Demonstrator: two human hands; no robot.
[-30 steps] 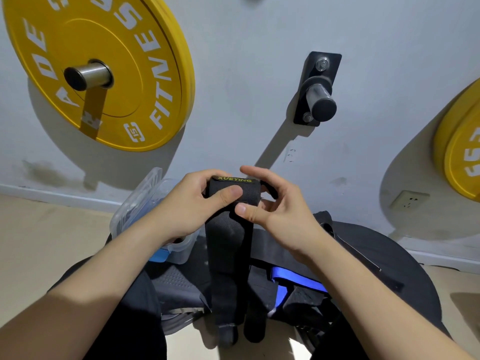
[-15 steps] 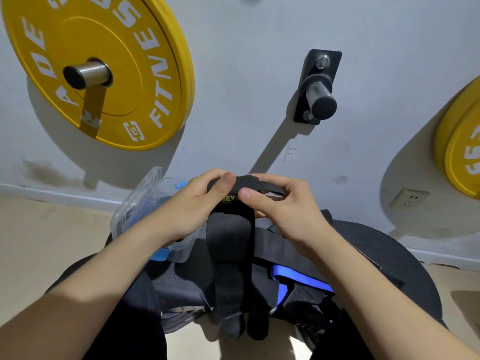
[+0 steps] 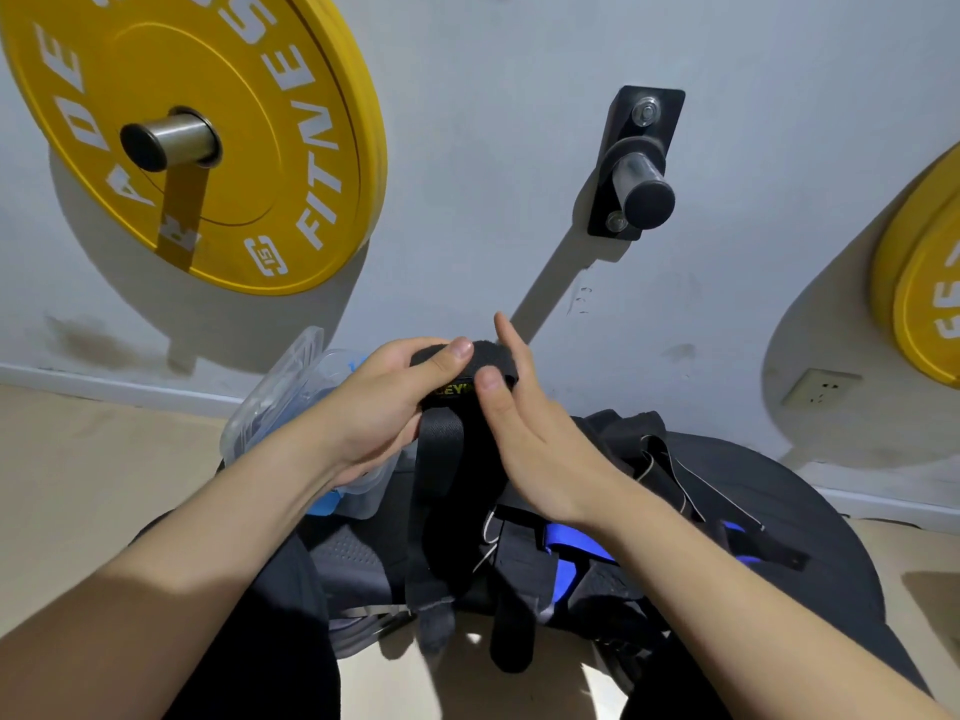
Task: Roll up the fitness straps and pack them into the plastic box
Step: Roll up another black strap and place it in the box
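A black fitness strap (image 3: 449, 491) with yellow lettering hangs in front of me, its top end curled into the start of a roll. My left hand (image 3: 384, 407) grips that rolled top from the left, thumb pressed over it. My right hand (image 3: 524, 428) rests against the roll from the right with its thumb on the fold and its fingers stretched out straight. The strap's loose tails dangle down toward the floor. A clear plastic box (image 3: 291, 402) with an open lid stands behind my left wrist, partly hidden by it.
More black and blue straps (image 3: 571, 553) lie heaped on a round black seat (image 3: 779, 511) below my hands. Yellow weight plates (image 3: 197, 132) hang on wall pegs, with a bare peg (image 3: 641, 184) between them. A wall socket (image 3: 821, 387) sits at the right.
The strap's top end has been folded over further, so the roll is thicker. My right fingers have let go of the far side and straightened out.
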